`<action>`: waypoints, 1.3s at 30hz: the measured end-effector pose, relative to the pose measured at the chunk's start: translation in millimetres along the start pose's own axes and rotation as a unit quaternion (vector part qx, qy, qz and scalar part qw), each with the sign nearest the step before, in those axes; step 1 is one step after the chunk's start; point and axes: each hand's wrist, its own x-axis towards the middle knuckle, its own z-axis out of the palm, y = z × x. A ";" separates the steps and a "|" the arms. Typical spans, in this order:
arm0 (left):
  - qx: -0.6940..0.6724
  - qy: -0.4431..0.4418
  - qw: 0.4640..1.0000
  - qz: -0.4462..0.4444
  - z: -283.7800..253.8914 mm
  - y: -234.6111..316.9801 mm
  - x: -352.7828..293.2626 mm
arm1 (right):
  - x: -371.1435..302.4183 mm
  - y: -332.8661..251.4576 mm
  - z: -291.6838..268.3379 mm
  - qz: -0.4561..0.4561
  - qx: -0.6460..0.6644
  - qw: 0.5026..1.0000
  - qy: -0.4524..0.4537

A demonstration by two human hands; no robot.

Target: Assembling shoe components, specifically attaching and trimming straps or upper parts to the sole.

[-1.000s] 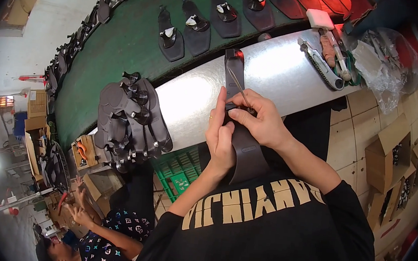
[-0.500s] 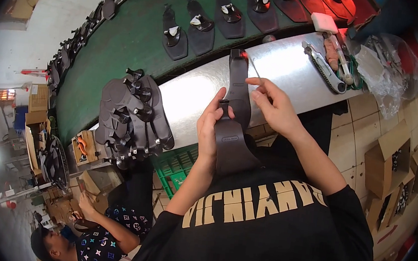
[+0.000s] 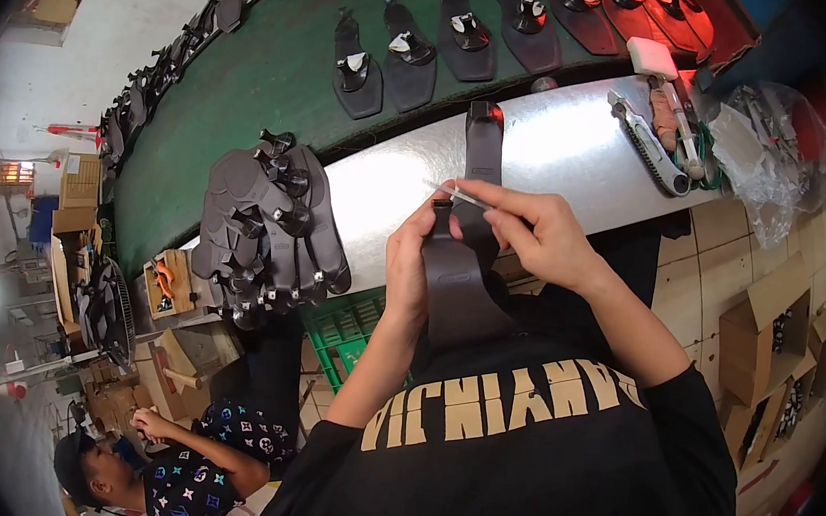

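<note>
Insole (image 3: pixel 461 293), dark grey and narrow at the waist, is held in the left hand (image 3: pixel 408 269), whose fingers and thumb close around its narrow upper end while the broad end reaches down toward the person's black shirt (image 3: pixel 552 465). The right hand (image 3: pixel 547 233) pinches a thin tool (image 3: pixel 466 199) between thumb and forefinger, its tip pointing left over that upper end; whether the two touch cannot be told. Behind it, a second insole (image 3: pixel 484 150) extends over the near edge of the metal worktop (image 3: pixel 565 128). To the left is a heap of dark soles (image 3: pixel 309 218) with glossy black parts; beyond runs a green belt (image 3: pixel 250 93) bearing a spaced row of similar pieces (image 3: pixel 467 59), the rightmost in red light. A utility knife (image 3: pixel 639 131) lies on the worktop's right, near a white block (image 3: pixel 653 58) and a clear plastic bag (image 3: pixel 766 158).
</note>
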 end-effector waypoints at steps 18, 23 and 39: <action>-0.025 0.040 0.996 -0.077 14.7 -11.4 -10.4 | -29.0 4.1 5.0 -0.191 -0.366 0.910 0.031; -0.042 0.055 0.991 -0.118 17.8 -15.4 -10.9 | -34.4 5.3 -0.8 -0.175 -0.398 0.900 -0.008; 0.003 0.014 0.993 -0.119 14.4 -5.9 -10.0 | -32.0 10.7 -11.2 -0.203 -0.353 0.910 -0.073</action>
